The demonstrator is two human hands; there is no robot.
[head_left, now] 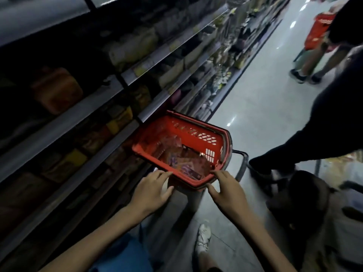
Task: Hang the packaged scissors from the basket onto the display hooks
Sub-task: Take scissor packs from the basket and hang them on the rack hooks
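In a dim shop aisle, you reach with both hands to the near rim of a red basket (198, 132), which sits beside the shelves (64, 122) on your left. Your left hand (155, 191) lies with fingers stretched forward and slightly spread, their tips at the rim's near left corner, holding nothing. Your right hand (225, 191) brackets the near right corner between forefinger and thumb; whether it pinches the rim cannot be told. The packaged scissors (184, 161) lie flat in a loose heap on the basket's floor, too blurred to make out singly. Your white shoe (203, 238) shows on the pale floor (261, 99) below. To the right stands another person (322, 118) in dark trousers, and far right a second red basket (318, 30).
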